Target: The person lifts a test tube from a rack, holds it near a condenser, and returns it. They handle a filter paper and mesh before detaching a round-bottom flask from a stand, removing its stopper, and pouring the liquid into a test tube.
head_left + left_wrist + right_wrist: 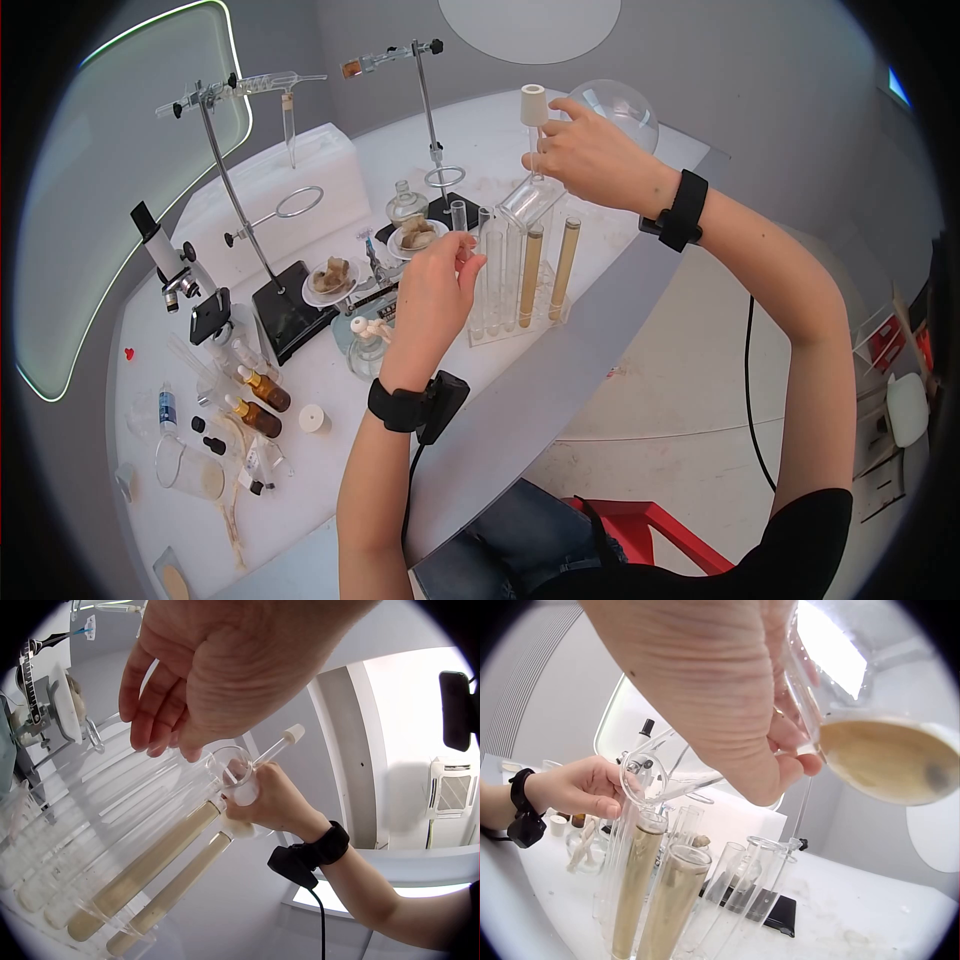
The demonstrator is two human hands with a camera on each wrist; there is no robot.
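My right hand [605, 155] grips a clear glass flask [635, 105] tilted over the test tube rack [490, 337]. Pale yellow-brown liquid [889, 757] lies in its round bulb, and its wide mouth [642, 778] hangs low over the tubes. A glass tube with a white stopper [534, 105] stands up beside the gripping fingers. Two test tubes in the rack, a front one [531, 285] and a right one [566, 262], hold cloudy yellowish liquid nearly to the rim; several others look clear. My left hand [435, 290] hovers at the left tubes, fingers loosely bent near their tops.
Behind the left hand stand a balance with two pans [330, 285] and two ring stands, one on a black base [295, 310]. A microscope [165, 255], brown dropper bottles [265, 390] and a beaker [190, 468] stand left. The table edge [580, 350] runs close in front of the rack.
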